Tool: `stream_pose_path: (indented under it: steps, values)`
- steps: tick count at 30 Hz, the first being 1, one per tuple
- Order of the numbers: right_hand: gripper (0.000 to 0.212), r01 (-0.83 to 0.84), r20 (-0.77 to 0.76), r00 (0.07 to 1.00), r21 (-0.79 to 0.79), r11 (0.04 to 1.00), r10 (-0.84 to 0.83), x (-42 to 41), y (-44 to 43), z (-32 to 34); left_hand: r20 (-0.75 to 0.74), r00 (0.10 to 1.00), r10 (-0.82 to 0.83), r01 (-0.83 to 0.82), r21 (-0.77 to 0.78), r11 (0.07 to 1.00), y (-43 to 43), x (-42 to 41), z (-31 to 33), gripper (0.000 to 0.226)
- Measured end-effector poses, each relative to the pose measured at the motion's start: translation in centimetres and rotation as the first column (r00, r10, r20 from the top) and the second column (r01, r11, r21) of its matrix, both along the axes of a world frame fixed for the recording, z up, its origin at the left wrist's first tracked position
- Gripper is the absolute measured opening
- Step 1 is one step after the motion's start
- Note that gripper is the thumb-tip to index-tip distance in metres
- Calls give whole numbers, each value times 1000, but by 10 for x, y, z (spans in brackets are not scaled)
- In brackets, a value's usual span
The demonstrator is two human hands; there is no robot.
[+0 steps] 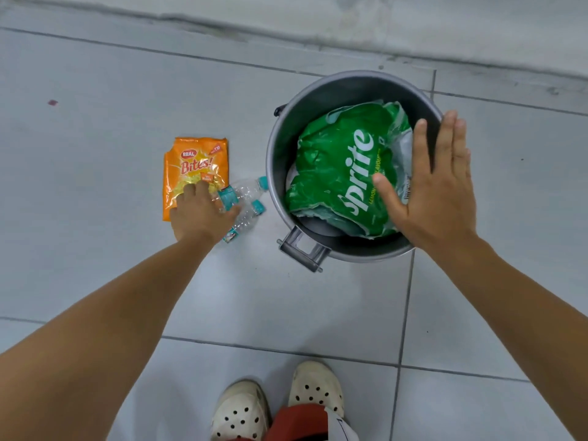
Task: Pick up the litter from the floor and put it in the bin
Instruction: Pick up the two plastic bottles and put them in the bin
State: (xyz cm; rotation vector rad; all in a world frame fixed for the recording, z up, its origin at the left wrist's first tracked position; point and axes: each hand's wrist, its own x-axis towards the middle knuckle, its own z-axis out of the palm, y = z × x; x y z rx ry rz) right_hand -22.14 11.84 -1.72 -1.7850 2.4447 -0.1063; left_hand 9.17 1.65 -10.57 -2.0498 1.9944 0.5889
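Observation:
A grey metal bin (280, 144) stands on the tiled floor and holds a crumpled green Sprite wrapper (340, 167). My right hand (436, 186) hovers flat over the bin's right rim, fingers spread, holding nothing. Left of the bin lie an orange Bites snack packet (194, 163) and two clear plastic bottles with teal labels and caps (249, 198). My left hand (200, 214) reaches down onto the bottles, its fingers curled around one of them and partly over the packet's lower edge.
The bin has a side handle (302, 253) facing me. A raised concrete ledge (318, 23) runs along the far side. My feet in white perforated clogs (276, 405) stand just below the bin. Open tiles spread to the left and right.

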Motion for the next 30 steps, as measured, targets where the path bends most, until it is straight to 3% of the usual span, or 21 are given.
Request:
stream_pose_path:
  steps: [3,11,14,16,18,20,23,28,30]
  values:
    - [86,-1,14,1000,-23,1000,2,0,0,0,20,983,-181,180,21,983,13,5,-15,76]
    - [84,1,26,1000,-29,1000,0,0,-1,0,-52,985,-168,169,35,985,1,2,-27,52]
    - [84,0,27,1000,-38,999,1,0,-1,1,-186,979,86,-90,-17,996,3,1,-12,52]
    - [84,1,31,1000,-32,999,0,0,-1,1,-402,847,349,-392,-27,920,7,-4,5,49]
    - [87,14,48,999,-19,1000,-13,0,-1,4,-594,673,440,-575,-46,817,12,-17,32,45]
    - [88,12,79,997,-20,1000,-10,0,-2,5,-731,573,371,-617,-87,782,16,-33,62,40]
    - [88,7,135,991,-16,1000,-5,0,-1,10,-849,507,146,-530,-174,830,26,-63,105,30]
    - [88,0,180,984,1,1000,0,0,0,15,-693,707,-139,-174,-361,916,49,-98,133,64]
    - [89,-1,202,979,-12,1000,4,0,1,15,-718,686,-119,-180,-325,928,56,-97,129,76]
